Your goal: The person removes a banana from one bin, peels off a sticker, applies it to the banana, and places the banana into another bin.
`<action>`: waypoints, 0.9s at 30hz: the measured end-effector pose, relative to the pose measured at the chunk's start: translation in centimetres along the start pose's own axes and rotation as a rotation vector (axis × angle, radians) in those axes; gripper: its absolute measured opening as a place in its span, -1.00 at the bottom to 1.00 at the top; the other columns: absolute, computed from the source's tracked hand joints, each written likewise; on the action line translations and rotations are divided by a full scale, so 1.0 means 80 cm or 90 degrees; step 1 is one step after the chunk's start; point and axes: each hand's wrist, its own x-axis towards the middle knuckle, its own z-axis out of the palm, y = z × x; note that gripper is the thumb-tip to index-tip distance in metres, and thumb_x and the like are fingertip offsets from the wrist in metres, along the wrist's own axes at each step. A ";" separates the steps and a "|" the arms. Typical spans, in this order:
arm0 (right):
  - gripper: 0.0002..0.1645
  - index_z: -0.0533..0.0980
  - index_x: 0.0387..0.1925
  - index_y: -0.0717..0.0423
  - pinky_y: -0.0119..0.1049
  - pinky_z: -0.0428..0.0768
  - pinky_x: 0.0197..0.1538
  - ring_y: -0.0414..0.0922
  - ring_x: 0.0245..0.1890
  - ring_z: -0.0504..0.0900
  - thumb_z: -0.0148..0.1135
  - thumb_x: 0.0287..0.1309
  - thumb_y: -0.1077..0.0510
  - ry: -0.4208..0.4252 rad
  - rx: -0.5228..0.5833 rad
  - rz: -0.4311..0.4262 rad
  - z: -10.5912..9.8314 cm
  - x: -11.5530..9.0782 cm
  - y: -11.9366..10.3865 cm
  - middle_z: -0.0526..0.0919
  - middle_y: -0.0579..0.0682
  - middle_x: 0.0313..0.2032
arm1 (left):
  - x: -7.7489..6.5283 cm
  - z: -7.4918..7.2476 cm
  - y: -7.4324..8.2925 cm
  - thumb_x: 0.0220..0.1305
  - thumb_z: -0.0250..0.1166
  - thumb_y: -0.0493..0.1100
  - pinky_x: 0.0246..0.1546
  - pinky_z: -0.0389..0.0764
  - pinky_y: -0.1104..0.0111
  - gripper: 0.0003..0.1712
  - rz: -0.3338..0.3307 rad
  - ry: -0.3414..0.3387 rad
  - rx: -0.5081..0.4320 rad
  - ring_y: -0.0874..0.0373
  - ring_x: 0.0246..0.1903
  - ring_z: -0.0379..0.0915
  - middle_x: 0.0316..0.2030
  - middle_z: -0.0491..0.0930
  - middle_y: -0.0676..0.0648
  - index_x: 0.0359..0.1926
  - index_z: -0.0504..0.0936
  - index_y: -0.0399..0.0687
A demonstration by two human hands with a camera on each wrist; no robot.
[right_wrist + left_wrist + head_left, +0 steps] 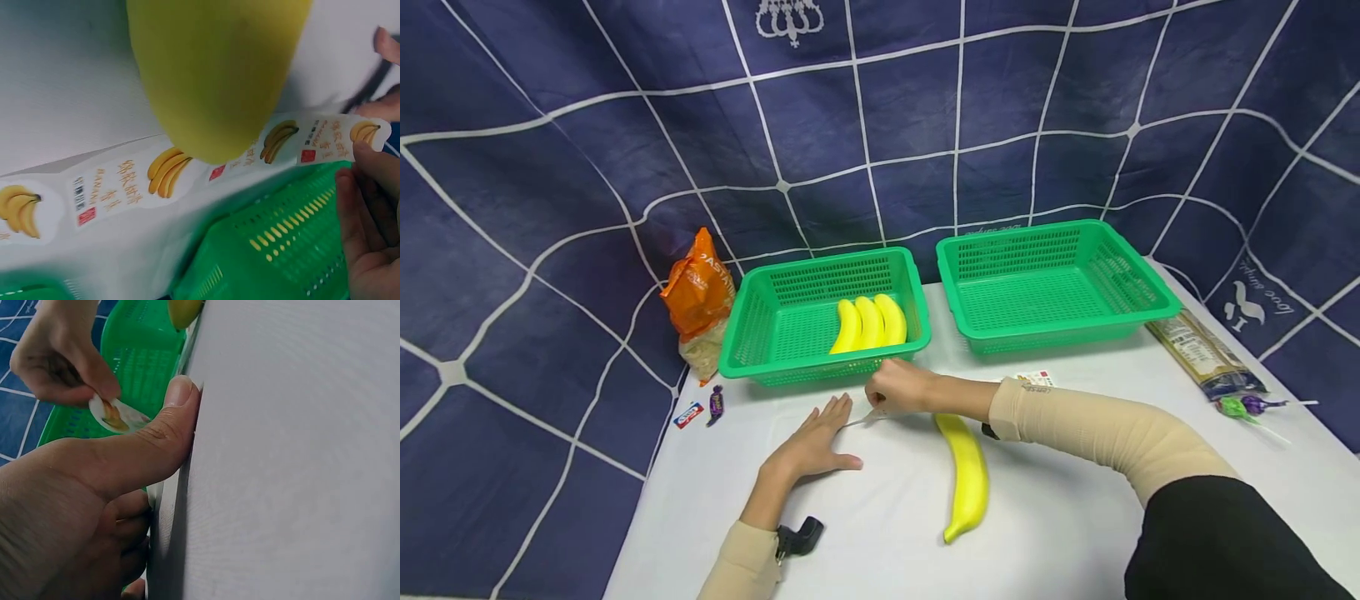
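A: In the right wrist view, what have the fingers of our right hand got?

B: They pinch one end of the strip, thumb against fingers. We count four printed bunches on it, and the tip of one banana overlaps it.

A: And the left wrist view?

B: The thumb of our left hand points straight out; we see nothing in its grasp, though the other fingers are partly hidden. Beyond it, our right fingers grip the strip's end. Whether the strip touches the left hand, we can't tell.

A: Then the head view?

B: Our left fingers lie straight and spread on the bench, released. Our right fingers clench the strip just in front of the left basket.

A: Our counts there?

B: Two green baskets: three bananas in the left one, and the right basket beside it. One banana lies on the bench by our right wrist. At left, one orange bag and two candies; at right, one packet and two lollipops.
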 end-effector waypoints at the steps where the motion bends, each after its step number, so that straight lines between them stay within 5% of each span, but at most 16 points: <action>1: -0.82 0.64 -0.58 0.01 -0.61 0.47 -0.40 -0.35 -0.58 0.49 0.33 0.06 0.29 0.008 0.004 0.001 -0.003 -0.004 0.000 0.66 -0.18 -0.60 | 0.000 0.000 0.000 -0.08 0.44 0.33 0.53 -0.12 0.00 0.28 0.001 0.001 -0.001 -0.07 0.54 -0.19 0.53 -0.04 -0.15 0.50 0.06 -0.20; 7: -0.85 0.69 -0.53 0.05 -0.62 0.50 -0.37 -0.36 -0.53 0.54 0.32 0.10 0.29 0.046 0.053 0.018 -0.023 -0.027 0.003 0.71 -0.15 -0.54 | 0.001 0.001 -0.002 -0.09 0.46 0.31 0.53 -0.12 0.01 0.31 -0.002 0.004 -0.003 -0.08 0.54 -0.20 0.53 -0.07 -0.17 0.50 0.03 -0.24; 22: -0.93 0.69 -0.49 0.03 -0.57 0.60 -0.37 -0.39 -0.51 0.62 0.46 0.02 0.18 0.131 0.223 0.166 -0.055 -0.070 0.011 0.74 -0.14 -0.51 | 0.008 -0.002 0.000 -0.22 0.51 0.32 0.52 -0.12 0.01 0.47 -0.020 0.001 -0.031 -0.07 0.54 -0.28 0.54 -0.20 -0.22 0.51 -0.10 -0.29; 27: -0.93 0.69 -0.49 -0.02 -0.49 0.62 -0.37 -0.38 -0.52 0.62 0.46 0.04 0.15 0.141 0.253 0.207 -0.063 -0.083 0.006 0.73 -0.19 -0.51 | 0.001 -0.003 0.019 -0.09 0.48 0.27 0.50 -0.03 -0.01 0.37 0.013 0.046 -0.065 -0.14 0.53 -0.22 0.53 -0.16 -0.24 0.51 -0.09 -0.28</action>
